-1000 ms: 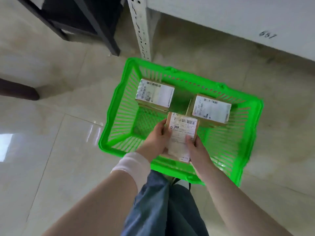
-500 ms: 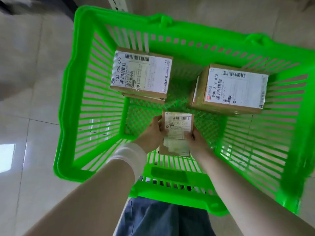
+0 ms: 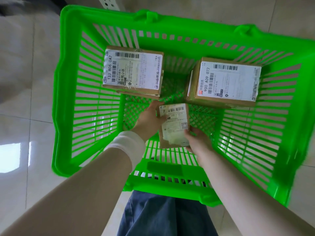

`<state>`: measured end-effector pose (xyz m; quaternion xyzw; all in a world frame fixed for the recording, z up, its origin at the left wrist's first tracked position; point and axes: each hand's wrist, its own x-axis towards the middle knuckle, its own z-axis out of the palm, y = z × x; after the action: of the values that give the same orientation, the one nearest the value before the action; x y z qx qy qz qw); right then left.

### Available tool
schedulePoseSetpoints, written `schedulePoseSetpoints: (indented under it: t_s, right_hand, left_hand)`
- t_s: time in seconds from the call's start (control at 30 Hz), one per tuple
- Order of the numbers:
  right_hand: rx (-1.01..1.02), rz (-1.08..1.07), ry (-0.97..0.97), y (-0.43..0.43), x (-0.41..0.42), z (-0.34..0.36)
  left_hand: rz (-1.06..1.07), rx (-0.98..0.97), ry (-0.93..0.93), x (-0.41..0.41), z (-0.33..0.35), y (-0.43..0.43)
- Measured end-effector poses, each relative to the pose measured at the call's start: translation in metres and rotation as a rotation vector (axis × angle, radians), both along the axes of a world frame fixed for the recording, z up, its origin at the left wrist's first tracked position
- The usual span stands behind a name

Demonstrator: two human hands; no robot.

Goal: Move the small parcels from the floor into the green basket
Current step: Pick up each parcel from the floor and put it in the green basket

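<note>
Both my hands grip the small parcel (image 3: 173, 125) at frame centre, inside the green basket (image 3: 68, 103): left hand (image 3: 150, 118) and right hand (image 3: 198, 142) fingers closed on its sides.

I see a bright green slatted basket (image 3: 68, 99) filling the frame. Two labelled cardboard parcels lie inside: one upper left (image 3: 133, 72), one upper right (image 3: 225, 82). A third, smaller parcel (image 3: 173, 125) sits centre, label up.

Glossy tiled floor (image 3: 22, 133) — green basket (image 3: 68, 103) standing directly on it.
</note>
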<state>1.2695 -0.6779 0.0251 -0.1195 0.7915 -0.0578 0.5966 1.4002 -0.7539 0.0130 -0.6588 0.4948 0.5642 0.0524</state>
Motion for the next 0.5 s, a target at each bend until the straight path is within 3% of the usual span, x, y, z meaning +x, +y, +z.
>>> schedulePoseSetpoints:
  t_s: [0.23, 0.33, 0.5]
  right_hand:
    - [-0.072, -0.068, 0.085, -0.003, -0.012, 0.012]
    - [-0.097, 0.014, 0.156, -0.005, -0.019, 0.016]
    - [-0.157, -0.027, 0.301, -0.005, -0.038, 0.023]
  left_hand:
    - [0.105, 0.075, -0.021, 0.003, 0.015, 0.015]
    - [0.087, 0.097, -0.030, 0.005, 0.018, 0.022]
    - [0.095, 0.266, 0.026, -0.005, 0.022, 0.038]
